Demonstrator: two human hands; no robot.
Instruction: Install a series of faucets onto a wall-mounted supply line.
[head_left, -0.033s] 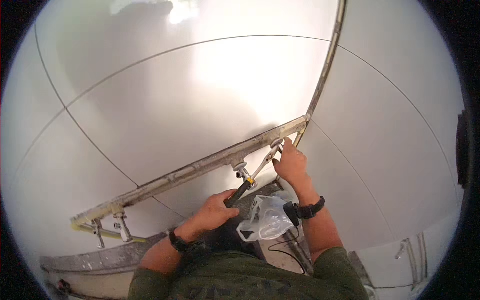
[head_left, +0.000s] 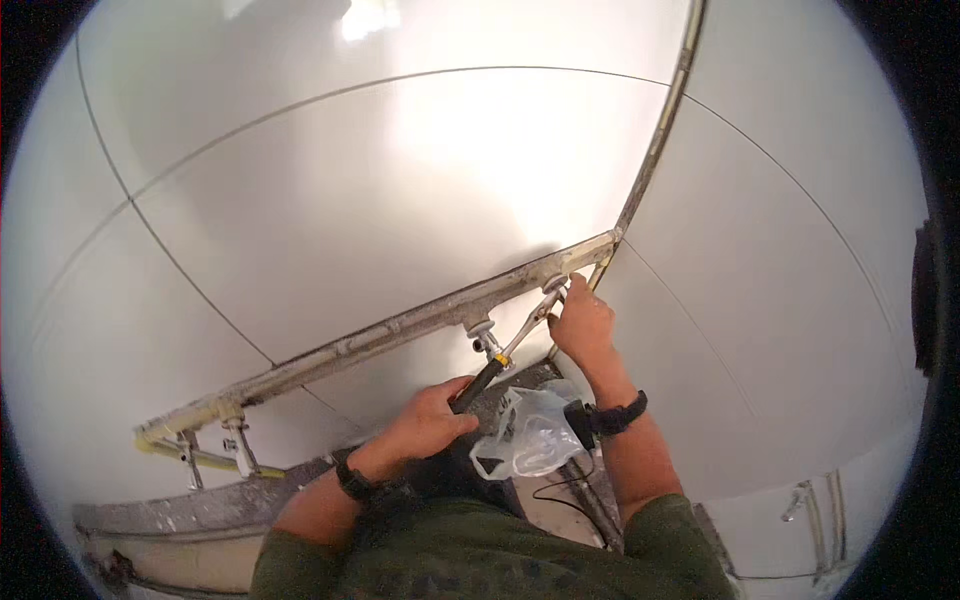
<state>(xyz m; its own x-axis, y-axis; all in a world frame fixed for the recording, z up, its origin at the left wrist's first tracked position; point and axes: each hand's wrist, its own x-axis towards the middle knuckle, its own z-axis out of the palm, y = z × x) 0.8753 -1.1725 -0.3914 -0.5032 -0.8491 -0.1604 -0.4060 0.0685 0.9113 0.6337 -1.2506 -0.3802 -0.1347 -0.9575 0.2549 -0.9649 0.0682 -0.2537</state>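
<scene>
My left hand point(head_left: 432, 420) is wrapped round the black grip of an adjustable wrench point(head_left: 527, 327) with a yellow collar at its neck. The wrench slants up to the right, its metal head at a chrome pipe fitting point(head_left: 553, 286) under the wall channel. My right hand point(head_left: 583, 318) is closed at that head, thumb and fingers pinching around it; the fingertips partly hide the jaws and the fitting. Just left of the wrench's neck, a chrome angle valve point(head_left: 487, 342) sticks out of the wall with a round flange behind it.
A rough open channel point(head_left: 370, 345) runs slantwise along the white tiled wall to the corner. Two chrome valves, one of them here point(head_left: 240, 448), hang at its left end beside a yellowish pipe. Below my hands lie a clear plastic bag point(head_left: 535, 435) and a black cable point(head_left: 575, 490).
The view has shifted very slightly. Both hands and the wrench stay in practically the same place.
</scene>
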